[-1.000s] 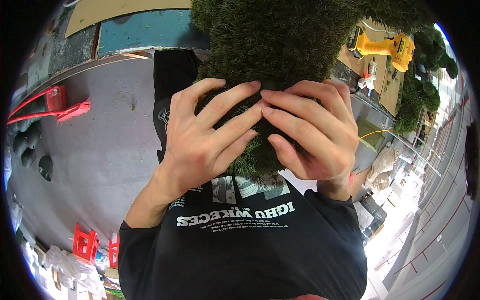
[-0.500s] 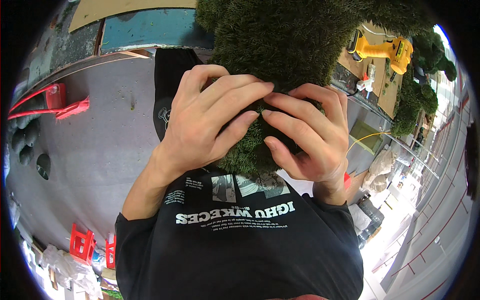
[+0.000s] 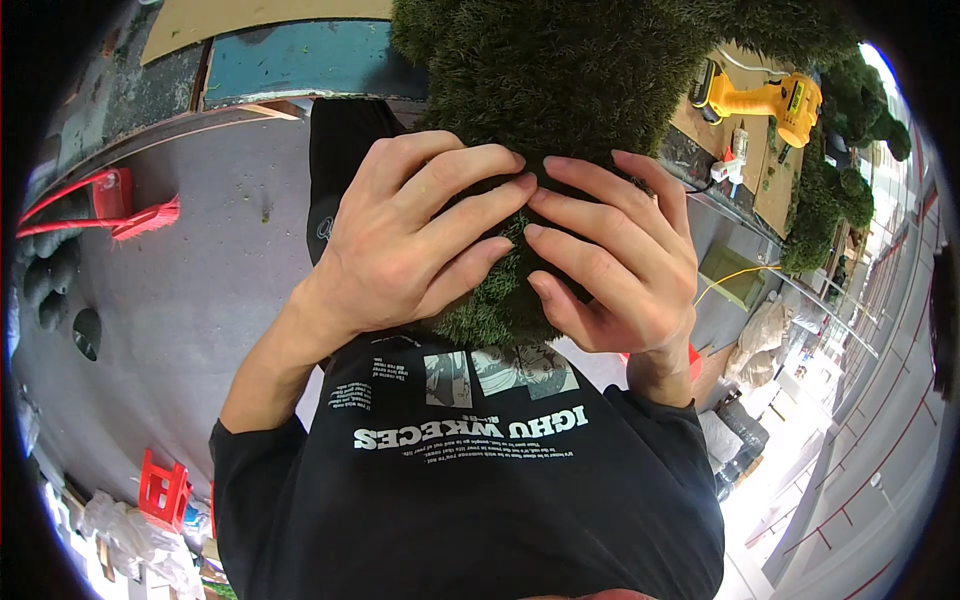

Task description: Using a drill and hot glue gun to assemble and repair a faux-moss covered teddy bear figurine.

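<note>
A bushy mass of dark green foliage (image 3: 560,80) spreads from the top of the view down to my lap, with a lighter green tuft (image 3: 490,300) at its lower end. My left hand (image 3: 410,240) lies over its left side, fingers bent onto the leaves and thumb beside the lighter tuft. From the right, my right hand (image 3: 625,255) grips the same foliage with curved, slightly spread fingers. The fingertips of both hands nearly meet at the middle. Whatever sits beneath them among the leaves is hidden.
A yellow and black power tool (image 3: 765,100) and a small white tool (image 3: 732,160) lie on the bench at upper right. More foliage (image 3: 820,215) stands beyond. At left are a red brush (image 3: 150,217) and a red dustpan (image 3: 110,195); a red stool (image 3: 165,490) stands at lower left.
My left fingers have shifted slightly left, and the right fingers have straightened and spread upward, so a small gap shows between the upper fingertips. The foliage stays in about the same place.
</note>
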Demonstrator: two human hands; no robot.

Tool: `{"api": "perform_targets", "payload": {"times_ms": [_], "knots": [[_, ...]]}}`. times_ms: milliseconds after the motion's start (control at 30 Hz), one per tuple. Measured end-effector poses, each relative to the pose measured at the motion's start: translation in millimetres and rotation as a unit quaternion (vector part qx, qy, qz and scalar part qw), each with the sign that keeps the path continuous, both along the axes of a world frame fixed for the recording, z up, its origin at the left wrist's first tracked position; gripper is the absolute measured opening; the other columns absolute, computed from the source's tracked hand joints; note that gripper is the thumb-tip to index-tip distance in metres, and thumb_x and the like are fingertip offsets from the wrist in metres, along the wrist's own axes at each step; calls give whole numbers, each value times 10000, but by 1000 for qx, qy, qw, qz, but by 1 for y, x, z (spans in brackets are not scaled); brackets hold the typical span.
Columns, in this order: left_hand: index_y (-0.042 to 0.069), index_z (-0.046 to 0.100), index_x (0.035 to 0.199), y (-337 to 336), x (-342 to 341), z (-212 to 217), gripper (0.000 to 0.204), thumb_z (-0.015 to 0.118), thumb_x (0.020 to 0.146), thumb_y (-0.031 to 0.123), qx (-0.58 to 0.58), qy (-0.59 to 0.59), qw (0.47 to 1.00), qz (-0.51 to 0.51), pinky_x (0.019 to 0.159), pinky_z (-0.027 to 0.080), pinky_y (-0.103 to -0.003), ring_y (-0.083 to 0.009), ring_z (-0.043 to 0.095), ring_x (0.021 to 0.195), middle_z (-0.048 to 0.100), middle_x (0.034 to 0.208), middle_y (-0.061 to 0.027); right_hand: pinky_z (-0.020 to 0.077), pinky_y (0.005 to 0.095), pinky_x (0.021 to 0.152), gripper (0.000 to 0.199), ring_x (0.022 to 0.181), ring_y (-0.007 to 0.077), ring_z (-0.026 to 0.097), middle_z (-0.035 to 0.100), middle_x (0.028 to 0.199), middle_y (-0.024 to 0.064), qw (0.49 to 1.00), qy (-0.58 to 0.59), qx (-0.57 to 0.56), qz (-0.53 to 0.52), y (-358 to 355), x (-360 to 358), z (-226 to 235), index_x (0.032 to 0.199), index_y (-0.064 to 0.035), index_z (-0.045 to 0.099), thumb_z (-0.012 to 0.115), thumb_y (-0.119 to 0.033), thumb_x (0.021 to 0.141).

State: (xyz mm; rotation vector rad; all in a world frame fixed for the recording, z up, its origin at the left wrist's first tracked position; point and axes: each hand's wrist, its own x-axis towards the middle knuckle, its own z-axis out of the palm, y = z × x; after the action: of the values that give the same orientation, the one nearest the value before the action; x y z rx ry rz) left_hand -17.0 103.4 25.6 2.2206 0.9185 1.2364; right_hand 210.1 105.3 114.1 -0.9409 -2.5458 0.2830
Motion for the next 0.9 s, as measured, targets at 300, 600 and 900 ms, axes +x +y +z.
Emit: {"api": "perform_targets", "payload": {"times_ms": [300, 600, 900], "knots": [[55, 765, 1113, 37, -12, 2, 328, 814, 824, 200, 65, 9, 991, -119, 884, 525, -418, -291, 651, 1091, 744, 1228, -37, 538, 523, 1041, 186, 1039, 316, 779, 804, 1021, 115, 1000, -3, 2, 3, -3, 1, 0, 959, -44, 792, 812, -204, 866], [94, 773, 1159, 51, -21, 5, 312, 769, 865, 198, 41, 54, 985, -159, 1010, 495, -469, -369, 607, 1250, 738, 1352, -51, 573, 505, 999, 236, 1038, 319, 760, 784, 1049, 128, 1000, 13, -7, 4, -4, 3, -2, 985, -28, 779, 836, -171, 806], [119, 764, 1185, 25, -14, 0, 314, 769, 876, 174, -17, 49, 994, -95, 986, 483, -445, -370, 547, 1364, 709, 1436, -34, 586, 504, 972, 262, 1053, 336, 756, 760, 1085, 144, 998, 64, -24, -14, -12, 6, -9, 1004, -41, 784, 814, -116, 755]]}}
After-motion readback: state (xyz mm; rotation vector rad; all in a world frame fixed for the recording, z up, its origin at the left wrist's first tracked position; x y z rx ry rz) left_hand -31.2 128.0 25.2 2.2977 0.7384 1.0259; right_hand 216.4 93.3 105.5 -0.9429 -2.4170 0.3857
